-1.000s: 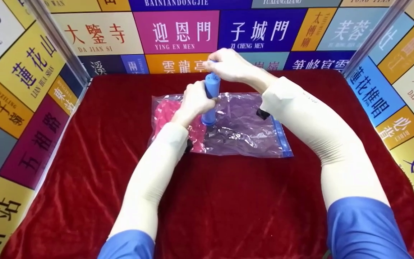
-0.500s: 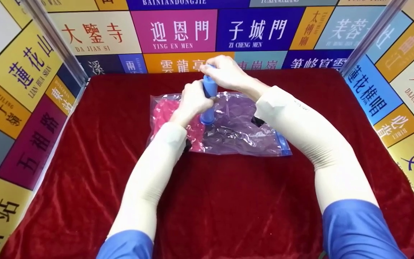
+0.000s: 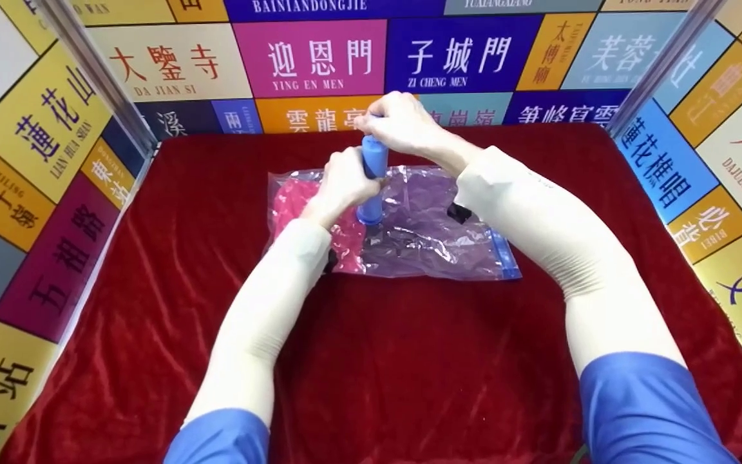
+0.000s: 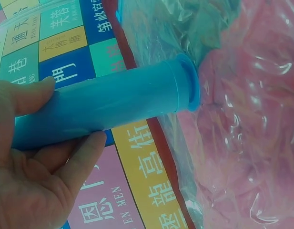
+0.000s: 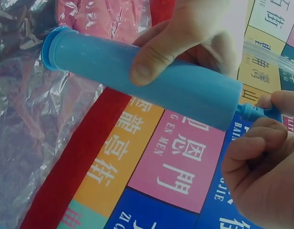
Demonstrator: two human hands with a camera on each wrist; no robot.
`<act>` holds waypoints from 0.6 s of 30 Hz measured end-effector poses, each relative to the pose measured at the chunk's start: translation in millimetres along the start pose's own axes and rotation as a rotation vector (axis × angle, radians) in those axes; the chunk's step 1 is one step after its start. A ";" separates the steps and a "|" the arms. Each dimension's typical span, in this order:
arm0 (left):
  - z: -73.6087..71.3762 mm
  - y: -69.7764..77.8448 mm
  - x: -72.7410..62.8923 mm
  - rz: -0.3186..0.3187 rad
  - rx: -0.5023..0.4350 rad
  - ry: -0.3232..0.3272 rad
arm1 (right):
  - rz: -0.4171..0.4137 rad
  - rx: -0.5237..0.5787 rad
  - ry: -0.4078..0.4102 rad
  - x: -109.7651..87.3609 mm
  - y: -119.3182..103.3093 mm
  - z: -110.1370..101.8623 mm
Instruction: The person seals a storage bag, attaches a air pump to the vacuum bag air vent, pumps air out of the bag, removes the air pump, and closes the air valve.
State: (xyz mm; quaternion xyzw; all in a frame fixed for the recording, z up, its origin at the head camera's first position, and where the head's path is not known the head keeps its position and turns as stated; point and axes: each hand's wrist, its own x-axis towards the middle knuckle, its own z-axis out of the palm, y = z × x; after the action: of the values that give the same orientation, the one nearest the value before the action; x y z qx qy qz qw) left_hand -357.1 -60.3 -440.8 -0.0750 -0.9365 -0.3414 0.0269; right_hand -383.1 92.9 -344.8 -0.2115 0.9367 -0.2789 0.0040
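A blue hand pump [image 3: 371, 209] stands upright, its base on a clear plastic vacuum bag [image 3: 435, 248]. My left hand [image 3: 348, 180] grips the pump's barrel around its middle; in the left wrist view the thumb [image 4: 35, 95] and fingers lie on opposite sides of it. My right hand [image 3: 403, 125] holds the pump's handle at the top. The right wrist view shows this handle [image 5: 261, 112] pinched between thumb and curled fingers, close to the barrel's end. Inside the bag, bright pink folded fabric [image 3: 294, 200] fills the left part and a purple layer fills the rest.
A red velvet cloth [image 3: 422, 361] covers the table under the bag. The bag's blue zip edge [image 3: 505, 254] lies at its right end. Panels with printed Chinese characters [image 3: 319, 58] wall in the back and both sides, with metal posts [image 3: 113, 77] at the corners.
My right hand has pushed the handle down toward the barrel, then risen slightly. The left hand keeps its grip on the barrel, and the bag stays in place.
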 end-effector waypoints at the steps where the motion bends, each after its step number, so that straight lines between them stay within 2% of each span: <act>1: 0.0 -0.1 -0.2 -0.001 0.004 -0.005 | -0.002 0.005 -0.005 -0.8 0.6 0.0; 7: -0.6 -0.7 -0.2 -0.006 0.009 -0.021 | -0.008 0.040 -0.013 -2.5 3.1 3.7; 11: 0.3 -1.9 0.4 0.017 0.017 -0.011 | 0.003 0.090 0.001 -4.3 6.7 9.9; 15: 1.1 -2.9 0.6 0.033 0.023 0.007 | -0.022 0.124 0.055 -6.7 12.0 18.1; 18: 1.5 -3.3 -0.7 0.033 0.033 0.012 | -0.039 0.107 0.121 -10.4 18.6 24.9</act>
State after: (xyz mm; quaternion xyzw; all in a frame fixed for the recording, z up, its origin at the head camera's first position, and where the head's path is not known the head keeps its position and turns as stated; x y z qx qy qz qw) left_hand -357.0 -61.9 -444.1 -0.0880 -0.9406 -0.3256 0.0393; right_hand -377.8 98.1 -376.7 -0.2120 0.9147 -0.3410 -0.0468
